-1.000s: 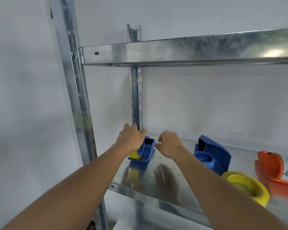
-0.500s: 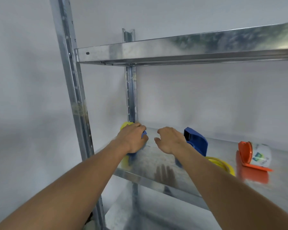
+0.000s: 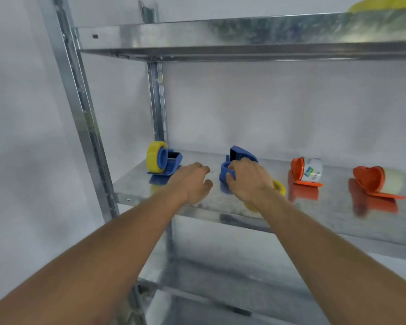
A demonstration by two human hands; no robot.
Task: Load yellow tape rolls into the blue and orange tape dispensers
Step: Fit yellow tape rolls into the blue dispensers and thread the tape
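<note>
1. Yellow tape already sits on the hub of the far-left blue dispenser (image 3: 164, 161), standing at the left end of the metal shelf (image 3: 338, 221) in my head view; I judge that one loaded.
2. My right hand (image 3: 249, 178) curls its fingers round the second blue dispenser (image 3: 240, 158), whose hub looks bare, so I reckon this is next.
3. My left hand (image 3: 192, 181) hovers between the two blue dispensers, fingers loosely bent, holding nothing.
4. A loose yellow tape roll (image 3: 279, 187) lies flat just behind my right wrist, mostly hidden.
5. Further right stand two orange dispensers (image 3: 299, 170) (image 3: 370, 178), each carrying a pale roll rather than a yellow one, so I judge them still undone.
6. Something yellow (image 3: 382, 5) rests on the upper shelf, too blurred to name.
</note>
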